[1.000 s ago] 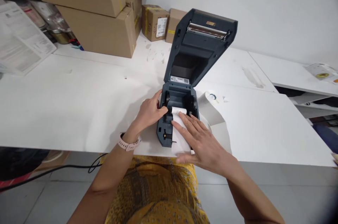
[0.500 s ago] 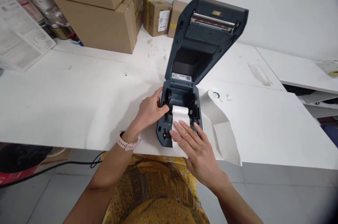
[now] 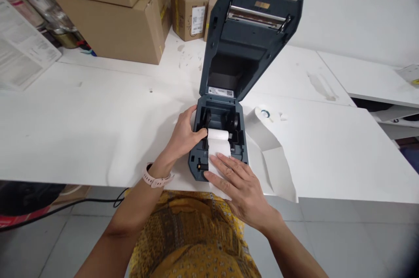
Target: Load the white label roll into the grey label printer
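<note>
A dark blue-grey label printer [image 3: 219,105] stands at the front edge of the white table, its lid [image 3: 244,40] raised. Inside lies a small white paper roll [image 3: 218,134], with a paper strip [image 3: 219,149] running from it over the printer's front. My left hand [image 3: 183,135] grips the printer's left wall, thumb over the rim near the roll. Fingers outstretched, my right hand [image 3: 240,187] lies flat on the strip and the printer's front right. Its palm hides the front right corner.
Right of the printer, a second paper roll [image 3: 258,116] has a long unrolled strip [image 3: 278,166] reaching the table edge. Cardboard boxes [image 3: 111,29] are stacked at the back left, beside papers [image 3: 22,46]. A black cable [image 3: 81,200] runs below the table.
My right hand has slid slightly toward the front along the paper strip, baring more of it. My left hand keeps its hold. The whole view has shifted a little.
</note>
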Demonstrator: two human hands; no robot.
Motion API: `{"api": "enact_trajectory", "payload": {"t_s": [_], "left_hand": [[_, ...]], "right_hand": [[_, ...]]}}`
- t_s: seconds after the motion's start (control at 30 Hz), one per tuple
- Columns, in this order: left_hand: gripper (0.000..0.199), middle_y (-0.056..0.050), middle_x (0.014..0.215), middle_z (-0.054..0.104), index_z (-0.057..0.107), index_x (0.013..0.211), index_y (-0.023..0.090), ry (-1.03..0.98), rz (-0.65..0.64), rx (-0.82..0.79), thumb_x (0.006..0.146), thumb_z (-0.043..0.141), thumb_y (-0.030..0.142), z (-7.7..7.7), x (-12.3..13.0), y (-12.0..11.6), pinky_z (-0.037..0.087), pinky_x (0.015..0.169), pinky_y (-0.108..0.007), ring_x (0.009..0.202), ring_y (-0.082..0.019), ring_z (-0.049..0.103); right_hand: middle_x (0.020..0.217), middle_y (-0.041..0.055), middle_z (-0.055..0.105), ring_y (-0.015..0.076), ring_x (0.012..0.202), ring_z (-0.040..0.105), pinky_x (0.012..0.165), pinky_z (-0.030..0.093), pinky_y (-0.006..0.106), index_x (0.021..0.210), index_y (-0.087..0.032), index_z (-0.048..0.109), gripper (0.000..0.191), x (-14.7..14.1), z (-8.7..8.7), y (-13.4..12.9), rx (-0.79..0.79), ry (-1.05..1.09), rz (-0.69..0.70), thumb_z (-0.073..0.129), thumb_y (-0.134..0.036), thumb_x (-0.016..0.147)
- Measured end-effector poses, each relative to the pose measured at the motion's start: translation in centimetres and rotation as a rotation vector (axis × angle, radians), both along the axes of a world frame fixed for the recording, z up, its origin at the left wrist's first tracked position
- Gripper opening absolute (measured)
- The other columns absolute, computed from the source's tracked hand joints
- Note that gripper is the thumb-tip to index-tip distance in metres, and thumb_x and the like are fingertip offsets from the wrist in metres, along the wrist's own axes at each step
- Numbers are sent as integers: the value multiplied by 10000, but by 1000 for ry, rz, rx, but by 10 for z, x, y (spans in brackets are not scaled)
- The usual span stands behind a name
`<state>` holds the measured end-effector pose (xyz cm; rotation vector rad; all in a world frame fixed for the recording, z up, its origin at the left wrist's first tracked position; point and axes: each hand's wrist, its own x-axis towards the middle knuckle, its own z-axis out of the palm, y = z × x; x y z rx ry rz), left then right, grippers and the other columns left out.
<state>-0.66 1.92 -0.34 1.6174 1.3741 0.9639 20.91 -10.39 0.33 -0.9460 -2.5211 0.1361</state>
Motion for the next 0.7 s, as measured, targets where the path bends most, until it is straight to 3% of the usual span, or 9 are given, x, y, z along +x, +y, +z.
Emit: {"api": "enact_trajectory", "payload": {"t_s": [0.1, 0.3, 0.5, 0.7], "left_hand": [[731, -148, 1584, 508, 465, 1512, 201, -18, -4, 14, 813, 654, 302, 0, 0, 0, 343, 1237, -585, 1493, -350, 436], [719, -148, 1582, 515, 471, 1498, 201, -10, 1, 23, 810, 660, 286, 0, 2, 1, 330, 1246, -579, 1487, -341, 447], [721, -150, 1585, 504, 463, 1495, 202, 0, -5, 19, 814, 673, 307, 1, 1, 0, 323, 1250, -576, 1489, -340, 437], [745, -141, 1621, 471, 438, 1529, 239, -51, -22, 16, 855, 714, 397, -1, 1, 1, 301, 1261, -584, 1524, -347, 397]], "right_hand": [[1621, 133, 520, 273, 1607, 338, 1165, 485, 514, 1587, -220, 436, 742, -3, 0, -2, 17, 4, -19, 474, -24, 872], [1622, 121, 521, 287, 1571, 404, 1100, 517, 496, 1661, -258, 300, 827, -7, 3, -4, 10, -14, -51, 454, -11, 888], [1641, 111, 498, 288, 1571, 403, 1086, 520, 494, 1668, -268, 279, 827, -6, 3, -5, -11, -8, -53, 453, -30, 895], [1648, 117, 486, 292, 1582, 383, 1092, 521, 493, 1585, -237, 441, 745, -6, 2, -4, -13, -10, -51, 470, -16, 874]]}}
